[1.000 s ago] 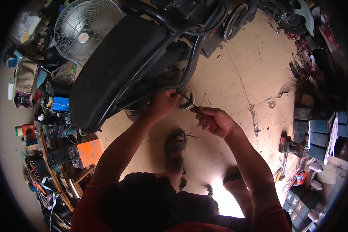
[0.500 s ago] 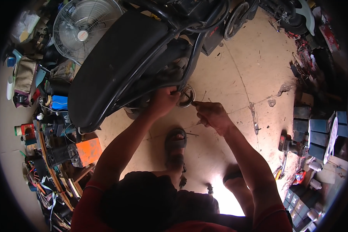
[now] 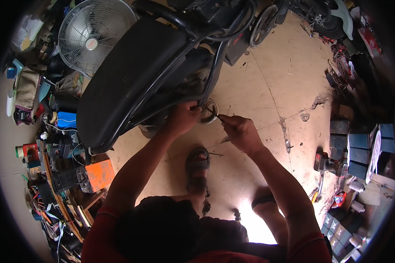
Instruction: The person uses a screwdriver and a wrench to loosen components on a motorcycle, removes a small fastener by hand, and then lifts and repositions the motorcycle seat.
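Observation:
A two-wheeler with a long black seat [image 3: 129, 72] and a black tube frame [image 3: 215, 74] stands in front of me. Low on its near side is a round metal ring-shaped part [image 3: 210, 117]. Just left of this ring, my left hand [image 3: 183, 118] is closed in under the frame; whatever its fingers grip is too dark to make out. From the right, my right hand [image 3: 241, 132] pinches a thin dark rod-like tool [image 3: 220, 117], its tip reaching the ring's edge. The tool's exact kind is unclear.
A wire-caged fan [image 3: 92, 44] stands at the far left. Along the left lie an orange box [image 3: 99, 174], a blue pack [image 3: 67, 119] and jumbled tools. On the right are a cordless drill [image 3: 322, 161] and stacked dark boxes [image 3: 359, 149]. My sandalled foot [image 3: 198, 164] is below my hands.
My right hand has shifted slightly left, and the angle of its fingers has changed around the tool. My left hand stays beside the ring. The whole view has moved a little.

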The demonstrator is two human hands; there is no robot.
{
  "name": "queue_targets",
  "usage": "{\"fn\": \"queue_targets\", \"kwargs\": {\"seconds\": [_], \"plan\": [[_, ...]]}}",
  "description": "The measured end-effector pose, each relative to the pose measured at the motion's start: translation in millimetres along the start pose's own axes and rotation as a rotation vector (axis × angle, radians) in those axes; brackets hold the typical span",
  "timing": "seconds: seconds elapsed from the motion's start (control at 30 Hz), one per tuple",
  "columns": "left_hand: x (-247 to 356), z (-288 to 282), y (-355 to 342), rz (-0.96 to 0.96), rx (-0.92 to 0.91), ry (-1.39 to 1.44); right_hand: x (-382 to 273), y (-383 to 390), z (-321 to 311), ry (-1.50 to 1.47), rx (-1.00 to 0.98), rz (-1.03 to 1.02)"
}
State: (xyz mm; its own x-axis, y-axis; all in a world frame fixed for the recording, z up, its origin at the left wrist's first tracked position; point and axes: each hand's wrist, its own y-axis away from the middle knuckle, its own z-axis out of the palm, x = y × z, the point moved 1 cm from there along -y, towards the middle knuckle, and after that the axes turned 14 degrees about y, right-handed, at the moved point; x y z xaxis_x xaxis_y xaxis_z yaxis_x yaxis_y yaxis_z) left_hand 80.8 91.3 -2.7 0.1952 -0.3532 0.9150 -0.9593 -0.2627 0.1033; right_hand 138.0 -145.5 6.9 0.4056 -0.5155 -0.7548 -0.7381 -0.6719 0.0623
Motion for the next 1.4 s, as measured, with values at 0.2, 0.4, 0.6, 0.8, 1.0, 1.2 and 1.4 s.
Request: {"fn": "queue_targets", "kwargs": {"seconds": [0.2,0.4,0.6,0.8,1.0,1.2,1.4], "plan": [[19,3,6,-0.101,0.022,0.032,25,-1,-4,-1.346,-0.442,0.605],[-1,-1,1,-0.071,-0.040,0.068,0,2,5,0.088,0.138,-0.107],[8,3,2,0.058,0.004,0.048,13,-3,-7,-1.248,-0.372,0.667],[-4,-2,1,-0.077,-0.026,-0.027,-7,-3,2,0.083,0.046,-0.057],[5,4,-2,0.065,-0.020,-0.011,12,-1,-7,-1.445,-0.440,0.722],[7,-4,2,-0.082,-0.052,-0.069,-9,5,4,-0.121,-0.020,0.107],[11,5,0,0.086,-0.011,0.080,16,3,0,-1.462,-0.443,0.765]]}}
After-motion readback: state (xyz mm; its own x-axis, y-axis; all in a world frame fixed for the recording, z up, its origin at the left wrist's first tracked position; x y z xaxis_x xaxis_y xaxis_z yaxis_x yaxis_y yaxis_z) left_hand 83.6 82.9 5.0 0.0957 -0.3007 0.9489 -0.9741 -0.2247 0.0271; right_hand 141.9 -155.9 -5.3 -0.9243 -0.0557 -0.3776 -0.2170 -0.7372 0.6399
